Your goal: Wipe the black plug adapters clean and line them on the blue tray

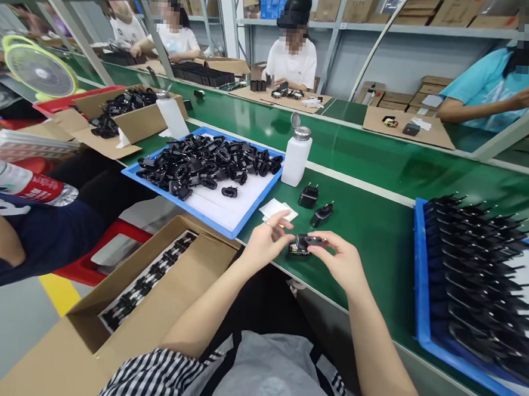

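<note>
My right hand (339, 256) pinches a black plug adapter (304, 241) between thumb and fingers, just over the front edge of the green table. Under it shows a dark part with small light markings (297, 251), partly covered. Left of the adapter, my left hand (266, 240) has its thumb and index finger apart, the thumb tip close to the adapter; whether it touches is unclear. Two more black plug adapters (309, 196) (322, 214) lie a little farther back with pins showing. White paper pieces (273, 208) lie behind my left hand.
A blue-rimmed tray (227, 228) of loose black plug parts lies left, beside a white dispenser bottle (296, 158). Another blue tray (421, 291) holds rows of black adapters at right. An open carton (151, 298) stands below left. Co-workers (295, 59) sit across the belt.
</note>
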Demonstrator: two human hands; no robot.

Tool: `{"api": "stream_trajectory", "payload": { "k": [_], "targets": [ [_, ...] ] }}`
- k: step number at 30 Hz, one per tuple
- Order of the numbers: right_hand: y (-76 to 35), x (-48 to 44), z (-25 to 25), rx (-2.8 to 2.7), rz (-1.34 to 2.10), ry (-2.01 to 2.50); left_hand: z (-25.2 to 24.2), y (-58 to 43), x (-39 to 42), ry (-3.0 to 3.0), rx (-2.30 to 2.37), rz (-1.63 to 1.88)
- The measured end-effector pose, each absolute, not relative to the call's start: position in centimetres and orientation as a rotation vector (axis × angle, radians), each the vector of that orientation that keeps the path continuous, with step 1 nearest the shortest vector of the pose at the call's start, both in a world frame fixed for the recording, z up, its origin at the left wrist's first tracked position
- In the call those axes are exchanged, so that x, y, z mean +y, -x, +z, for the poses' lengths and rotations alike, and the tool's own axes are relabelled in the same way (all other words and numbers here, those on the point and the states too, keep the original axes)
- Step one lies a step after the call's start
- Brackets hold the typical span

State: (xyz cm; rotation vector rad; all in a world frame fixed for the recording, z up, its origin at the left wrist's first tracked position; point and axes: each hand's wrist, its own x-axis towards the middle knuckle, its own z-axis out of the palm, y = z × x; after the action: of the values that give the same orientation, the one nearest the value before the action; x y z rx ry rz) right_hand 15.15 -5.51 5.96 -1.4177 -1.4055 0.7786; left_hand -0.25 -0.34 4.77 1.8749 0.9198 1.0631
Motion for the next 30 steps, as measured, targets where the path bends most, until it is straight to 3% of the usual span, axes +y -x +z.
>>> {"api": "stream_trajectory", "payload": {
  "k": [5, 19, 30],
  "targets": [
    [-15.0, -5.4, 4.5, -1.494, 0.661, 1.471, 3.7, 1.5, -0.9, -1.868, 1.098, 0.66],
    [-15.8, -5.6, 5.0, -1.704, 0.774, 1.603, 3.5, 0.0, -2.1, -1.953, 1.102, 0.734],
    [-16.4, -4.2, 6.9, -2.062, 0.638, 1.743, 7.0, -0.8, -1.4, -2.357, 1.272, 0.249]
  ]
}}
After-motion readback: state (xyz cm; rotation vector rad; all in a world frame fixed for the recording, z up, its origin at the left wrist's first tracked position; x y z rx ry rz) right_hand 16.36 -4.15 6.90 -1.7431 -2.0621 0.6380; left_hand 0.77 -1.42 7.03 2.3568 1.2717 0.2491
